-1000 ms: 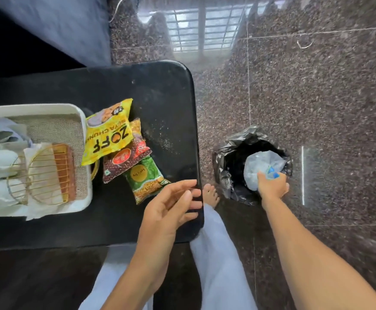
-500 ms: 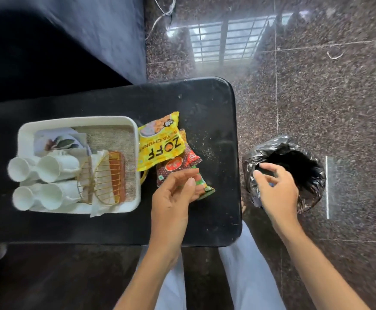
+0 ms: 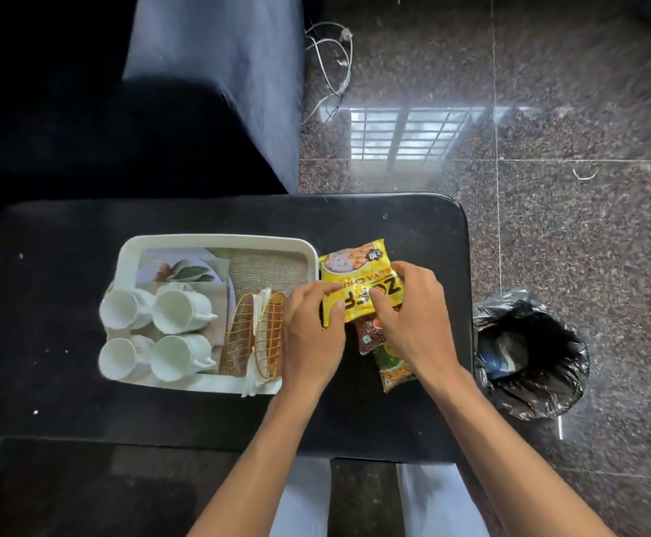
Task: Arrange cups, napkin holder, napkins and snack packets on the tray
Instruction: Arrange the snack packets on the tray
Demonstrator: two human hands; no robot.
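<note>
Snack packet (image 3: 354,273), glossy yellow, perhaps crinkled, gripped by both hands (image 3: 312,327) (image 3: 413,315).

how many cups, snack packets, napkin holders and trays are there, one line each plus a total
white cups: 4
snack packets: 3
napkin holder: 1
tray: 1
total: 9

Light: you get daylight, mirrored as window-shaped glare on the glossy floor (image 3: 587,246).
Dark: your sofa (image 3: 64,122) side is nearly black.
Bright: the white tray (image 3: 215,239) looks washed.
Sharpness: soft throughout; your edges bend.
</note>
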